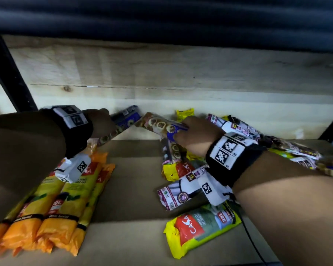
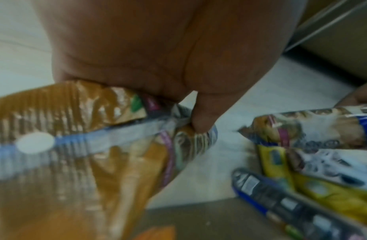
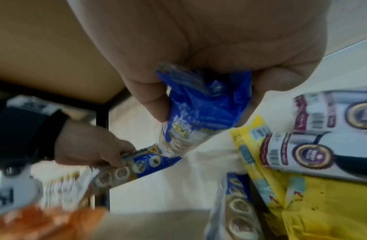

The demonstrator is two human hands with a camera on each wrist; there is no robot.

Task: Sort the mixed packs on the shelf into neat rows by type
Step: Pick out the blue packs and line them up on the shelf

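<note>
At the back of the shelf my left hand [image 1: 101,121] grips a long blue pack printed with rings [image 1: 123,121], shown close and blurred in the left wrist view [image 2: 108,138]. Beside it my right hand [image 1: 190,131] pinches the blue end of a second ring-printed pack [image 1: 158,124], seen in the right wrist view [image 3: 201,104] with fingers [image 3: 151,91] curled round it. The two packs nearly meet tip to tip. A third ring-printed pack [image 1: 171,150] lies under my right hand. Orange and yellow packs [image 1: 52,208] lie in a row at the left.
A mixed heap of white and purple packs [image 1: 183,192], yellow packs [image 1: 200,227] and more lies at the right. The cardboard shelf floor [image 1: 133,189] shows between row and heap. A wooden back wall [image 1: 161,73] and black frame posts [image 1: 10,73] bound the shelf.
</note>
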